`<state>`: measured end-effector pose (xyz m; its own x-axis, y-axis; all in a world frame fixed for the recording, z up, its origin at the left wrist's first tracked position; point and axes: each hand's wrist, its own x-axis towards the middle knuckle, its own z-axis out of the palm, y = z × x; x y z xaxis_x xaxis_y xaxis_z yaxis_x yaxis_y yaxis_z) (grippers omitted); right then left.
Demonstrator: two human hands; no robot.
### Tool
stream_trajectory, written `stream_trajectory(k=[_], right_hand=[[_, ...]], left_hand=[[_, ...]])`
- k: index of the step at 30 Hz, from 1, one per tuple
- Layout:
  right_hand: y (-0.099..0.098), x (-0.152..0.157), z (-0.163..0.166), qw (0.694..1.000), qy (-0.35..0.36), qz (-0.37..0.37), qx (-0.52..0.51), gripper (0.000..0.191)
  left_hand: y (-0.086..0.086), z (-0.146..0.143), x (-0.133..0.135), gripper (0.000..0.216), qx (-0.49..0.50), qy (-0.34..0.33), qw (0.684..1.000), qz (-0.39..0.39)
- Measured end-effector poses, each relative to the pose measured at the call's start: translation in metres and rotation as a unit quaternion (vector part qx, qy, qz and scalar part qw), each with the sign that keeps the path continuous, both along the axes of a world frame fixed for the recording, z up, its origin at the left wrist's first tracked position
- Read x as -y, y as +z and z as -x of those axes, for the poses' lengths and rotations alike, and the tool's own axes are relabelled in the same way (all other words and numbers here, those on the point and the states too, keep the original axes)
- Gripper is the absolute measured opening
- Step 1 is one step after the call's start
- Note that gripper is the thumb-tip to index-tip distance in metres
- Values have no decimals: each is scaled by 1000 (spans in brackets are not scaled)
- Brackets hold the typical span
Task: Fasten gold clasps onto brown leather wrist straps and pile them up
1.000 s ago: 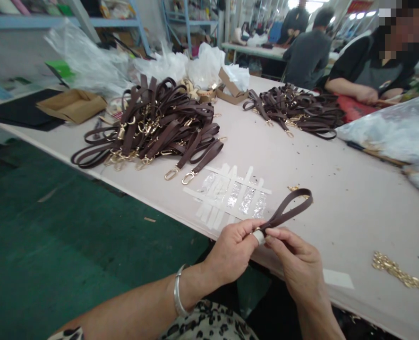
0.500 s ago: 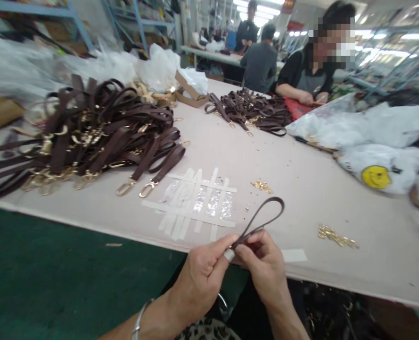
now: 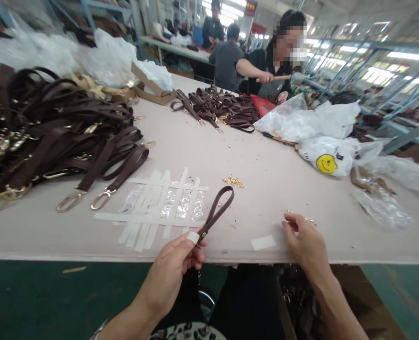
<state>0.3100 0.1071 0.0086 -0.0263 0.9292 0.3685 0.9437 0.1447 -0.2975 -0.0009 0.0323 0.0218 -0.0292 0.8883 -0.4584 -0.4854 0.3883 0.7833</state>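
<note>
My left hand (image 3: 175,267) grips a dark brown leather wrist strap (image 3: 217,210) near its lower end, with the loop pointing up and to the right. A small round metal rivet shows on the strap just above my thumb, which has white tape round it. My right hand (image 3: 306,241) is over the table to the right, its fingers curved and slightly apart beside a small heap of gold metal pieces (image 3: 312,222). The hand partly covers that heap. Another heap of gold pieces (image 3: 234,182) lies just beyond the strap loop.
A big pile of brown straps with gold clasps (image 3: 71,123) covers the left of the table (image 3: 266,189). Tape strips (image 3: 159,198) lie near the front edge. A second strap pile (image 3: 223,106), plastic bags (image 3: 331,153) and a co-worker (image 3: 280,56) holding a wooden-handled tool are farther back.
My right hand has let go of the strap and moved right to the gold pieces. My left hand keeps the strap, now tilted to show its rivet. The co-worker's arm has risen.
</note>
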Motion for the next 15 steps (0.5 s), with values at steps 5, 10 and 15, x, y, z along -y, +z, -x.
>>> stream_trajectory(k=[5,10,15], right_hand=[[-11,-15,-31,993,21,16,116,26],[-16,-24,-39,986,65,23,155,30],[-14,-28,-39,986,34,10,166,36]], left_hand=[[11,0,-4,40,61,22,997,39],[16,-6,-9,39,76,-17,997,12],[9,-12,-11,30,51,-36,998,-5]])
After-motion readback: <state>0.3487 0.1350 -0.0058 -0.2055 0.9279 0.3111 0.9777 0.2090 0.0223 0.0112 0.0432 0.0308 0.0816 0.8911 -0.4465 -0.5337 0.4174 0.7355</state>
